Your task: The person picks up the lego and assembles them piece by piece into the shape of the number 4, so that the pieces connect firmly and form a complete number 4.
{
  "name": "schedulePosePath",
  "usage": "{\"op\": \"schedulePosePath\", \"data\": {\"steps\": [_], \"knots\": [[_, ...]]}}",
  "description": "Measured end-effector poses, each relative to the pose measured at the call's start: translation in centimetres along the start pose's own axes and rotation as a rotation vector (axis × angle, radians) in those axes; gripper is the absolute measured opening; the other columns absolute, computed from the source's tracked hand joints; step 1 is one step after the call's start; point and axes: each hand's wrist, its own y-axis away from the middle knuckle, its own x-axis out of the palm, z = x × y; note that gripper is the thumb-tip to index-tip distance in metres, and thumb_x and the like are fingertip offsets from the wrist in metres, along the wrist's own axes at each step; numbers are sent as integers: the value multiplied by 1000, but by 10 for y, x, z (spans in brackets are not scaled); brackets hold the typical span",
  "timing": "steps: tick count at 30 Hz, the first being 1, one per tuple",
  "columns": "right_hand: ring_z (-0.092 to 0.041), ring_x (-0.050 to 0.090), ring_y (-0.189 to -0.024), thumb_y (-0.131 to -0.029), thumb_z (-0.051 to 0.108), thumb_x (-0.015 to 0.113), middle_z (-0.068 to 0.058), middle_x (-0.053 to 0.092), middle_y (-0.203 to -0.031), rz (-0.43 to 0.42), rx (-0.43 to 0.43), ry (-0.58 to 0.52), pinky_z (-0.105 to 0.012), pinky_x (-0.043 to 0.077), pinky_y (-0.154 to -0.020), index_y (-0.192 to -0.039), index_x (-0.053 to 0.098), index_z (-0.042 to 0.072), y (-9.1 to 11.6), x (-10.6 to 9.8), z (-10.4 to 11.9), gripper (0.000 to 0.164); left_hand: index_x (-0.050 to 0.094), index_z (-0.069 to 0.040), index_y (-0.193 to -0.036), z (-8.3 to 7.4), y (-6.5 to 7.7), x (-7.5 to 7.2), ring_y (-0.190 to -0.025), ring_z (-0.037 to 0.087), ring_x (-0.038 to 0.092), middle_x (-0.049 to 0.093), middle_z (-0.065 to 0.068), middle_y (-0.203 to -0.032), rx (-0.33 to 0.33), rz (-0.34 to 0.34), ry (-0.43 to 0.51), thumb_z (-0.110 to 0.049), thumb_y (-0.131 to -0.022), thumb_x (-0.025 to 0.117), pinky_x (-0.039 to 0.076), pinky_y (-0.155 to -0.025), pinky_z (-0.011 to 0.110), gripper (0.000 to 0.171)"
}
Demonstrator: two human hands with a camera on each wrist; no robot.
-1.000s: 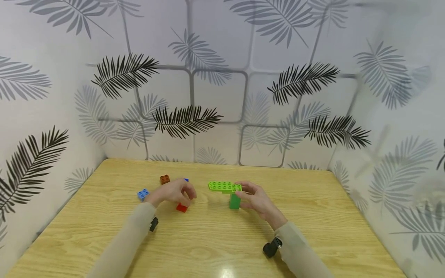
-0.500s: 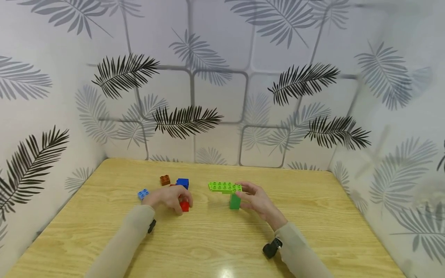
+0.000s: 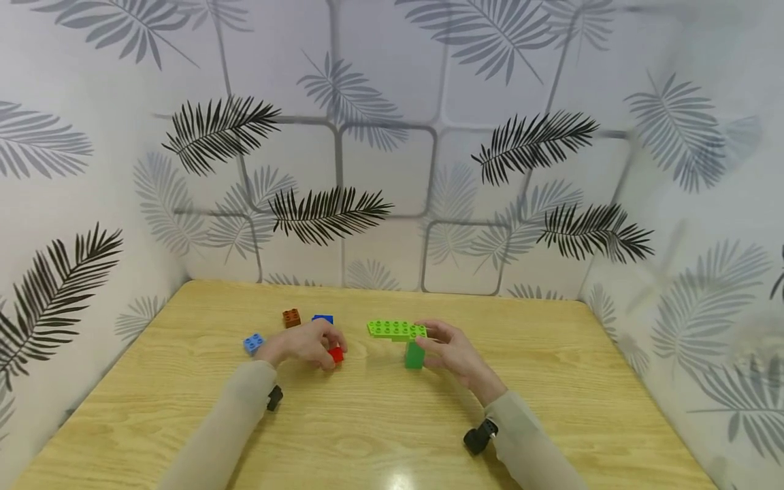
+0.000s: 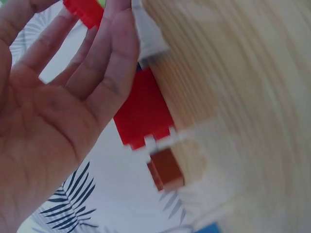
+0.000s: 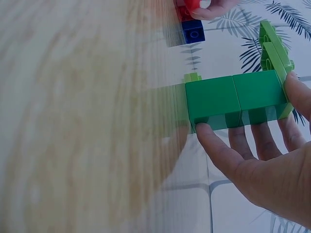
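Note:
My left hand (image 3: 300,341) pinches a small red toy brick (image 3: 336,354) between its fingertips, low over the table. In the left wrist view that red brick shows at the top edge. My right hand (image 3: 456,354) holds a tower of two dark green bricks (image 5: 235,99), which stands upright. A long lime-green plate (image 3: 392,329) with studs sits on top of the tower and juts out to the left. In the right wrist view, the fingers lie along one side of the tower and the thumb is up by the lime-green pieces.
Behind my left hand are a brown brick (image 3: 291,318), a dark blue brick (image 3: 322,318) and a larger red brick (image 4: 144,109). A light blue brick (image 3: 253,344) lies left of that hand. Patterned walls border the wooden table (image 3: 380,422).
My left hand has reached the red brick, taken hold of it and shifted it a little to the right. The right hand and the green tower have stayed put.

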Motion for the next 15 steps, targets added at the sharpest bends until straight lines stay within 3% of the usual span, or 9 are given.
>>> {"op": "schedulePosePath", "data": {"steps": [7, 15], "knots": [[-19, 59, -115, -95, 26, 66, -17, 50, -141, 2, -6, 0, -47, 52, -96, -143, 49, 10, 0, 0, -1, 53, 69, -10, -113, -5, -10, 7, -86, 21, 59, 61, 6, -107, 41, -164, 20, -4, -82, 72, 54, -67, 32, 32], [-18, 59, -115, -96, 24, 65, -17, 48, -143, 10, -1, -16, -48, 52, -96, -144, 46, 9, 1, 0, 0, 54, 66, -10, -123, -12, -17, 14, -94, 23, 63, 63, 9, -114, 86, -203, 205, -5, -87, 69, 54, -77, 33, 37]]}}
